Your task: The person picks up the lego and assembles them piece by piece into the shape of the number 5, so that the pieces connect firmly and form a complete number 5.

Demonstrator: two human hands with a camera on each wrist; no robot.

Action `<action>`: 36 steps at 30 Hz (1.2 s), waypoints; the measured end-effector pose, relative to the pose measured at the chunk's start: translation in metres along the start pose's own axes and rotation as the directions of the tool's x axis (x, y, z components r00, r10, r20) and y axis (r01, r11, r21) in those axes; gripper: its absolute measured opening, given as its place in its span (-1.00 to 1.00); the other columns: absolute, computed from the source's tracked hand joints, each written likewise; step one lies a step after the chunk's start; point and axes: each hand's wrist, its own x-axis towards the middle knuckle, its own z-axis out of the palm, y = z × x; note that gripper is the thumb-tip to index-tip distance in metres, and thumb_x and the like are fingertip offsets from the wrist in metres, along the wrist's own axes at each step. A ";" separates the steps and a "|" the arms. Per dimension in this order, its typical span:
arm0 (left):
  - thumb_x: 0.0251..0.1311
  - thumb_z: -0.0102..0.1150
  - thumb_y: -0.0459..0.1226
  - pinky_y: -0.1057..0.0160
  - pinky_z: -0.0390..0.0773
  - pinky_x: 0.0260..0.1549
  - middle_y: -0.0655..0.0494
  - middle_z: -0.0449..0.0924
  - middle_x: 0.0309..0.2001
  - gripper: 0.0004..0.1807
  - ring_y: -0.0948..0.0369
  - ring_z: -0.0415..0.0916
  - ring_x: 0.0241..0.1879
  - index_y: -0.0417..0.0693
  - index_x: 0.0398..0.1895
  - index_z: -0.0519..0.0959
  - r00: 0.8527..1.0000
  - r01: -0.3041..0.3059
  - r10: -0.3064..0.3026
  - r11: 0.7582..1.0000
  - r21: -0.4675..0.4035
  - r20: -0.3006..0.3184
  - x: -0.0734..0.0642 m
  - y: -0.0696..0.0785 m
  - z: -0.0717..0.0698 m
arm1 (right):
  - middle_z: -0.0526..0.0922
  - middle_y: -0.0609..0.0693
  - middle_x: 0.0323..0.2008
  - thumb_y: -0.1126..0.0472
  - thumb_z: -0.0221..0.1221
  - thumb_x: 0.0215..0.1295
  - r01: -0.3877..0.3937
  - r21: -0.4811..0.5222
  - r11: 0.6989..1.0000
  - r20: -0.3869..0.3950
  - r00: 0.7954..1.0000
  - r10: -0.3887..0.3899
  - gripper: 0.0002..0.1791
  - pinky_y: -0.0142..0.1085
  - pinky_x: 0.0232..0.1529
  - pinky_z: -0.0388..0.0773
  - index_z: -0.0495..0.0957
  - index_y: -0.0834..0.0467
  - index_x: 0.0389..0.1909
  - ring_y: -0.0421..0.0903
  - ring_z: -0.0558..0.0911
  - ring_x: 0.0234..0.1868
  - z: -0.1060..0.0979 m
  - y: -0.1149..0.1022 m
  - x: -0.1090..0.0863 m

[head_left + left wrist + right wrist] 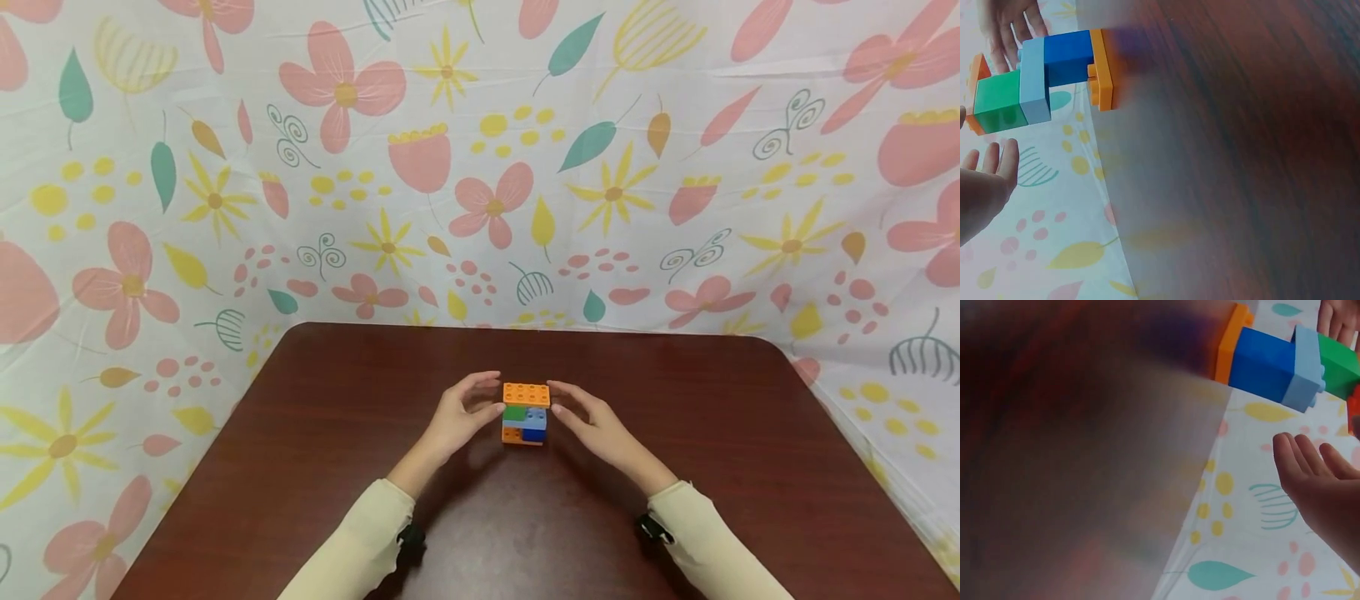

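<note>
A small stack of toy building bricks stands upright on the table. At its base lies an orange plate (pixel 1103 72), with a dark blue brick (pixel 534 434) on it. Across that sits a light blue brick (pixel 1034 81), then a green brick (pixel 1000 101), and a studded orange brick (pixel 527 393) on top. My left hand (pixel 459 417) is at the stack's left side, fingers extended and thumb tip close to the top brick. On the opposite side, my right hand (pixel 600 425) mirrors it, fingers loosely straight. Whether either thumb touches the stack, I cannot tell.
The stack stands on a dark brown table (pixel 337 400) with rounded far corners. Behind it hangs a white cloth (pixel 480 275) printed with flowers and leaves. Each forearm, in a pale sleeve (pixel 360 533), wears a black wrist strap (pixel 654 528).
</note>
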 end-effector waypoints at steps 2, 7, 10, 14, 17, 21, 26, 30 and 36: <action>0.20 0.25 -0.43 -0.06 0.41 0.15 -0.16 0.49 0.14 -0.50 -0.03 0.42 0.17 -0.16 0.23 0.44 1.000 -0.006 0.006 1.000 0.007 0.006 0.001 -0.001 0.001 | 0.46 0.21 0.21 0.12 0.06 0.45 0.007 0.019 1.000 0.032 0.999 -0.007 -0.46 0.03 0.14 0.44 0.28 0.24 0.35 0.14 0.46 0.22 0.002 0.005 -0.001; 0.21 0.24 -0.41 0.04 0.47 0.11 -0.13 0.51 0.12 -0.51 0.01 0.45 0.14 -0.21 0.22 0.44 0.999 -0.027 0.025 0.999 0.045 0.032 0.001 -0.006 0.006 | 0.47 0.20 0.20 0.14 0.19 0.35 0.005 0.083 0.997 0.117 0.993 -0.015 -0.40 -0.01 0.12 0.47 0.28 0.22 0.34 0.15 0.51 0.16 0.006 0.014 -0.004; 0.20 0.24 -0.43 0.08 0.50 0.08 -0.15 0.53 0.10 -0.53 -0.01 0.48 0.10 -0.23 0.21 0.45 0.999 -0.022 0.020 0.998 0.067 0.036 0.001 -0.009 0.009 | 0.48 0.19 0.18 0.19 0.22 0.31 0.001 0.070 0.998 0.162 0.987 -0.012 -0.41 -0.01 0.10 0.48 0.30 0.21 0.32 0.15 0.52 0.15 0.007 0.018 -0.005; 0.19 0.23 -0.47 0.05 0.51 0.06 -0.19 0.54 0.08 -0.54 -0.05 0.50 0.08 -0.27 0.19 0.46 1.000 -0.007 0.005 0.996 0.085 0.025 0.003 -0.010 0.011 | 0.51 0.24 0.11 0.30 0.21 0.30 0.033 0.022 0.999 0.183 0.982 -0.037 -0.47 0.06 0.05 0.50 0.32 0.29 0.26 0.20 0.54 0.10 0.007 0.019 -0.003; 0.17 0.21 -0.52 0.04 0.53 0.03 -0.26 0.53 0.07 -0.54 -0.12 0.50 0.05 -0.34 0.17 0.45 0.999 0.011 -0.014 0.997 0.083 0.034 0.003 -0.003 0.010 | 0.55 0.24 0.04 0.33 0.22 0.28 0.045 -0.021 0.999 0.194 0.980 -0.040 -0.53 0.09 0.02 0.51 0.38 0.32 0.18 0.22 0.56 0.05 0.005 0.019 0.001; 0.17 0.19 -0.55 0.07 0.56 -0.01 -0.31 0.54 0.04 -0.58 -0.16 0.52 0.02 -0.39 0.12 0.45 0.998 0.029 -0.034 0.994 0.102 0.053 0.001 0.015 0.009 | 0.60 0.18 -0.03 0.30 0.26 0.25 0.036 -0.076 0.996 0.210 0.977 -0.020 -0.63 0.03 -0.01 0.54 0.46 0.30 0.05 0.14 0.59 0.00 0.004 0.019 0.008; 0.20 0.18 -0.51 0.12 0.57 -0.04 -0.28 0.54 0.05 -0.59 -0.13 0.52 0.02 -0.37 0.14 0.45 0.997 0.046 -0.054 0.989 0.140 0.054 -0.002 0.028 0.009 | 0.63 0.15 -0.07 0.30 0.27 0.23 0.026 -0.096 0.995 0.219 0.976 -0.005 -0.67 0.00 -0.02 0.55 0.50 0.28 -0.01 0.06 0.61 -0.04 0.003 0.019 0.012; 0.22 0.18 -0.48 0.16 0.59 -0.08 -0.26 0.53 0.06 -0.58 -0.12 0.51 0.03 -0.33 0.16 0.45 0.996 0.086 -0.091 0.986 0.142 0.023 0.001 0.021 0.009 | 0.62 0.17 -0.06 0.31 0.24 0.27 0.025 -0.090 0.996 0.223 0.975 -0.004 -0.66 0.04 0.00 0.53 0.49 0.32 0.03 0.11 0.60 -0.02 0.003 0.018 0.011; 0.23 0.23 -0.40 0.14 0.59 -0.09 -0.17 0.55 0.05 -0.55 -0.05 0.53 0.02 -0.24 0.20 0.47 0.993 0.121 -0.119 0.983 0.135 -0.025 0.010 -0.004 0.007 | 0.62 0.18 -0.06 0.29 0.19 0.32 -0.034 -0.075 0.997 0.185 0.982 0.047 -0.66 -0.02 0.00 0.55 0.48 0.35 0.06 0.09 0.60 -0.03 0.004 0.012 0.009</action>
